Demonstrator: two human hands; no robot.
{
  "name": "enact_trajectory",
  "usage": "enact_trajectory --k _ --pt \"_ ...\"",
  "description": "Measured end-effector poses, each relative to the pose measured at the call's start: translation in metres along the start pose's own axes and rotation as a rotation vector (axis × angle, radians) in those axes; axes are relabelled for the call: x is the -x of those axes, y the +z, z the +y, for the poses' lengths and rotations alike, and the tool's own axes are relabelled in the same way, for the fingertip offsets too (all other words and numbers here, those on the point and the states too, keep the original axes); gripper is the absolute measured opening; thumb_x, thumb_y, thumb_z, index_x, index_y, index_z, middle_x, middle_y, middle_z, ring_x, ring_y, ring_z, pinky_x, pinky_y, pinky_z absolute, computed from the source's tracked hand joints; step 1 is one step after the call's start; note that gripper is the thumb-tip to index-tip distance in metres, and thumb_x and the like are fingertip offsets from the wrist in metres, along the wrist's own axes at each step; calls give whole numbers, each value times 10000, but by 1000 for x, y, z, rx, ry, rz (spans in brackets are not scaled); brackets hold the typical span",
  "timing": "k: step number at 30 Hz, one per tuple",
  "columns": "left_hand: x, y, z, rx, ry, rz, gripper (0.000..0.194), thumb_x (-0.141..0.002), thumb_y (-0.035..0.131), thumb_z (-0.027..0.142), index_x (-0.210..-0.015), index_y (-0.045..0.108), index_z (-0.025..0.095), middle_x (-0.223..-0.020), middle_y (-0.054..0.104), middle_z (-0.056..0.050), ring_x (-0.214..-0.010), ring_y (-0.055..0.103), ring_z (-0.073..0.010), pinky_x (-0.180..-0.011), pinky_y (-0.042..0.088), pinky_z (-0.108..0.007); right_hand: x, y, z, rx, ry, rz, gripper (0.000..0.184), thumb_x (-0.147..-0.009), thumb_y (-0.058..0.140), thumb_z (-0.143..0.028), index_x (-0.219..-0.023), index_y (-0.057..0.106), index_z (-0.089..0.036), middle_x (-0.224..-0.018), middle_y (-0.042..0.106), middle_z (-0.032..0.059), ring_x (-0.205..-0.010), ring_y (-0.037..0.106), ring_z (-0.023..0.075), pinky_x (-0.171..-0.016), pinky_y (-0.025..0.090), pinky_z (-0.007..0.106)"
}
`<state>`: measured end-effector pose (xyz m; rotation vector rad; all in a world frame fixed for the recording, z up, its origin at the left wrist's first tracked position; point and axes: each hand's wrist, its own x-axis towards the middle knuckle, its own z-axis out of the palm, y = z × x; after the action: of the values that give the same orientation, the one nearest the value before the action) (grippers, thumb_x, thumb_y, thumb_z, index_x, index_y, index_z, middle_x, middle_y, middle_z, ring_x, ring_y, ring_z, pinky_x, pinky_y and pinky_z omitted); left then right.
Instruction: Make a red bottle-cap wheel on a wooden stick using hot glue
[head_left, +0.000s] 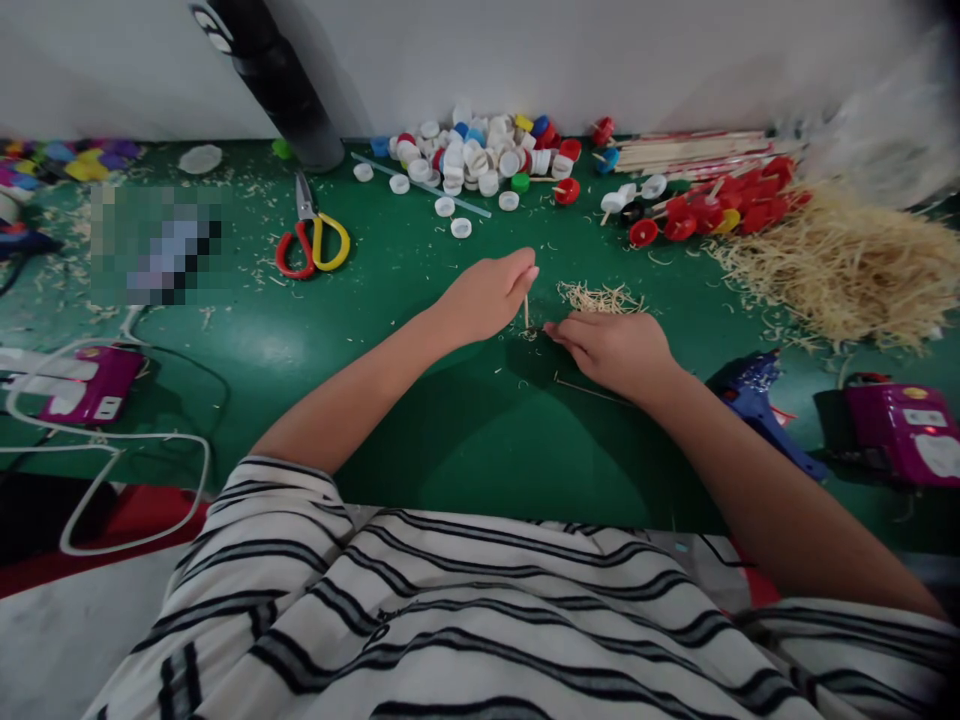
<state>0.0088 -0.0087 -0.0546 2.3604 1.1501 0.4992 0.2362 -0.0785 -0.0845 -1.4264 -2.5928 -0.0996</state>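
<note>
Two hands at frame centre: left hand [487, 296] pinches a thin upright stick [526, 312] on the green table [450, 420]; right hand [615, 350] lies flat beside it, fingers loosely curled, gripping nothing visible. Centre-right, shavings [600, 296]. Upper left, scissors [311, 240]. Top centre, bottle caps [472, 155].
</note>
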Motion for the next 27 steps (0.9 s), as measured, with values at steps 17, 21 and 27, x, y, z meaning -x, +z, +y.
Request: enact_trajectory --k 17,21,27 --pt "-6 -2 10 -102 -39 37 388 -1082 381 354 -719 299 242 -627 414 -5 -562 393 -179 -596 242 -362 -9 1 -9 121 -31 183 458 -1133 393 -349 -920 776 -216 -818 761 20 -731 621 136 -554 169 337" --pt "-7 -5 13 -94 -57 15 399 -1073 394 322 -700 285 235 -630 413 -5 -558 351 -168 -586 229 -366 -5 5 -7 124 -24 163 450 -1126 394 -337 -912 769 -210 -801 746 22 -725 615 140 -553 156 344" --pt "-6 -4 12 -77 -94 26 406 -1077 396 345 -698 301 230 -638 428 -8 -567 351 -162 -598 231 -364 0 5 -6 66 -22 87 382 -1095 417 -292 -1079 794 -232 -868 772 34 -752 628 157 -551 152 345"
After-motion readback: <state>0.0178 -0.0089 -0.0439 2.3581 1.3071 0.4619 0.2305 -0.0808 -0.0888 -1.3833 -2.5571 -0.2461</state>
